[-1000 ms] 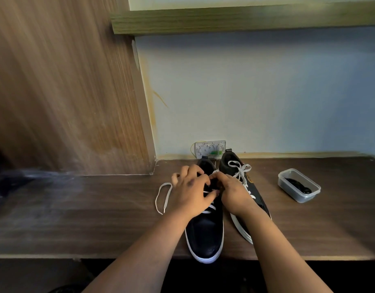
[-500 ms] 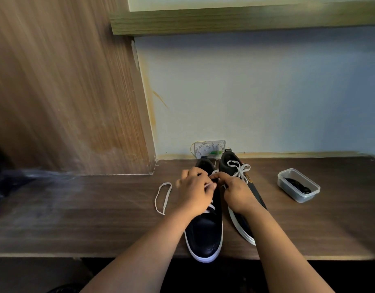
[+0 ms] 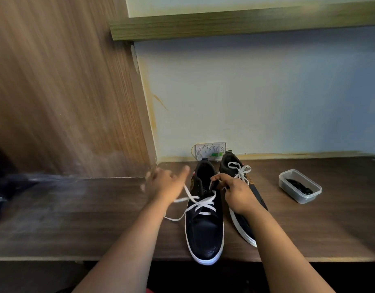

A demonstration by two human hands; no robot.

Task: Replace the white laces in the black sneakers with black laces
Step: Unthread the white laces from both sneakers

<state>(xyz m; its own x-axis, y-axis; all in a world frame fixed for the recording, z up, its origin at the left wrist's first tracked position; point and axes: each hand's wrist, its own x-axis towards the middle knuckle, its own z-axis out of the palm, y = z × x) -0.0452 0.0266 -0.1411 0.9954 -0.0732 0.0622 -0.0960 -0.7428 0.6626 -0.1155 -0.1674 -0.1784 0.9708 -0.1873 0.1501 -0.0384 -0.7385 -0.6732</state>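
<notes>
Black leather and white soles fill the middle of my view: two sneakers stand side by side on the brown wooden desk (image 3: 76, 218), toes towards me. The left sneaker (image 3: 204, 225) has its white lace (image 3: 200, 203) partly undone, crossing only over the lower eyelets, with one loose strand trailing off to the left onto the desk. My left hand (image 3: 164, 186) hangs just left of that sneaker, blurred, index finger pointing out and the other fingers loosely spread; a strand of the lace runs up to it, but I cannot tell whether the fingers actually hold it. My right hand (image 3: 235, 192) sits over the gap between the two sneakers, fingers curled, pinching the other end of the same lace at the upper eyelets. The right sneaker (image 3: 243, 220), partly hidden behind my right wrist, carries its own white lace tied in a bow (image 3: 240, 171) near the tongue. Well off to the right on the desk stands a clear plastic tub (image 3: 299, 186) with the black laces (image 3: 299, 186) coiled inside. Against the pale wall (image 3: 267, 92), just behind the heels, there is a white socket plate (image 3: 210, 150).
</notes>
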